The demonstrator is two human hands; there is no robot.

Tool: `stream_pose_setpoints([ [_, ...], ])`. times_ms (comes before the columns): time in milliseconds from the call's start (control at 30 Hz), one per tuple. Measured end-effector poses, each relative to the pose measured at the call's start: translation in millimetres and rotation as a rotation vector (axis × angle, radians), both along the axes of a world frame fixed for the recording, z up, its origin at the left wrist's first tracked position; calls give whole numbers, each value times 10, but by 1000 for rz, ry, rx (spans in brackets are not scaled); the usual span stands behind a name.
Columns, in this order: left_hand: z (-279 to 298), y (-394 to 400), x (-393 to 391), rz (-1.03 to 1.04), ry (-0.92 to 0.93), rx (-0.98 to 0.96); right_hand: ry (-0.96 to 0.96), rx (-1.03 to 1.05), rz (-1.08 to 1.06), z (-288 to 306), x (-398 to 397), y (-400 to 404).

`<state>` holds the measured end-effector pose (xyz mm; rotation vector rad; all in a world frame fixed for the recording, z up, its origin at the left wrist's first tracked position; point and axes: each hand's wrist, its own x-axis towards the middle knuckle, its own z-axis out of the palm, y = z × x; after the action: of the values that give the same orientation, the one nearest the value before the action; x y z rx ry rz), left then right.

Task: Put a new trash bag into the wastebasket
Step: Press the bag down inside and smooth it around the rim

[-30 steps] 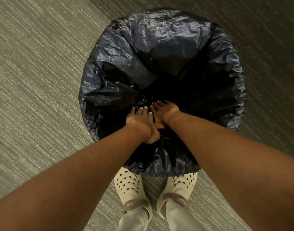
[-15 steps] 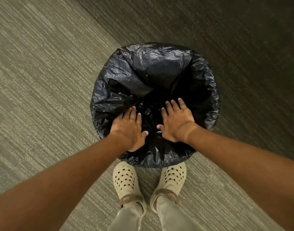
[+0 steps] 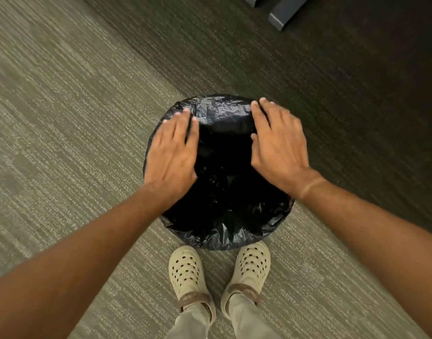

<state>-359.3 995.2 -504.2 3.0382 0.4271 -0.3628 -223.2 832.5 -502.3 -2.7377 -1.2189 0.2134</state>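
A black trash bag [image 3: 224, 216] lines a round wastebasket on the carpet, its edge folded over the rim all around so the basket itself is hidden. My left hand [image 3: 173, 152] hovers flat over the left rim, fingers spread and pointing away. My right hand [image 3: 277, 145] is over the right rim, palm down, fingers apart. Neither hand holds anything. Whether the hands touch the plastic cannot be told.
My two feet in cream perforated clogs [image 3: 186, 275] stand right at the near side of the basket. Grey-green carpet [image 3: 63, 143] surrounds it. Dark furniture legs [image 3: 282, 14] show at the top edge, far right.
Both hands came up out of the bag's middle and moved apart toward the far rim. The camera rose, so the basket looks smaller.
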Motion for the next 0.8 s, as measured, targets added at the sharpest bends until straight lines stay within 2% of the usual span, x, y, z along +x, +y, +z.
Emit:
stream_pose_setpoints([
  [100,-104,180,99,108,38,-59,127,-41,-11,-169,196,79],
  [233,-261,384,206,331,-157,-293,326,140,-174,-329,451,134],
  [367,-312,509,253,413,-268,-450,349,152,-248,-427,542,162],
  [533,-380,535,238,507,-321,-467,517,179,-399,-490,601,193],
  [667,-412,569,259,549,-287,-466,527,166,-449,-519,624,240],
  [800,-410,590,260,595,-266,-485,509,65,-511,-501,639,233],
])
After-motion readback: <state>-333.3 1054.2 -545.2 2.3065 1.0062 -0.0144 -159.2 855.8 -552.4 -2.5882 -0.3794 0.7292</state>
